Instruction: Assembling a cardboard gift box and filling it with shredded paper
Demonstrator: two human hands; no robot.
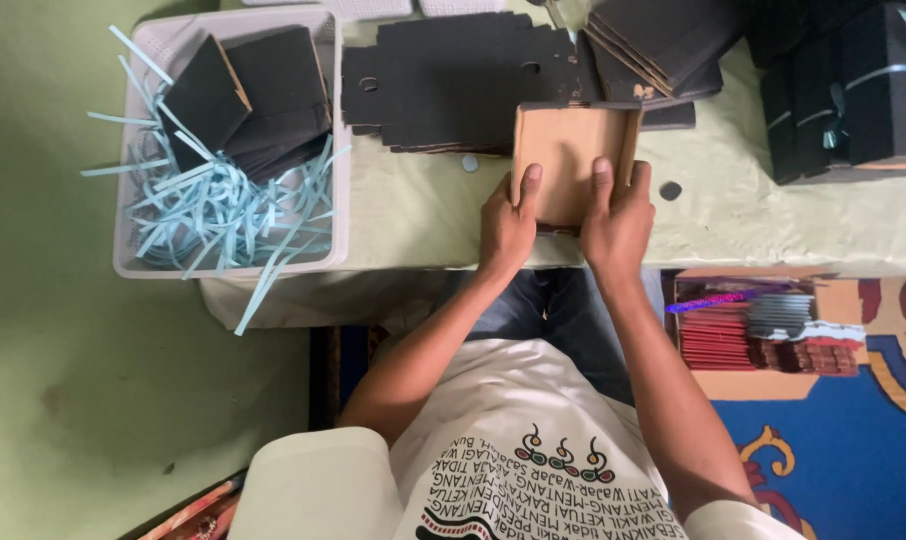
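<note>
Green-clothed desk [423, 215]: left hand [505, 228] and right hand [618, 225] each pinch the brown box [571, 160]; uneven pressure could crease its walls.

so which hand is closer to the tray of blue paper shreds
Left. The left hand grips the left edge of the brown cardboard box, on the side facing the tray of blue paper shreds. The right hand holds the box's right edge, farther from the tray.

Box tray at the near edge of the surface [413, 210]
Flat box blanks [453, 80] lie behind the box tray [568, 165]; the bin [338, 150] of paper shreds [213, 215] sits left, finished boxes [843, 90] right.
</note>
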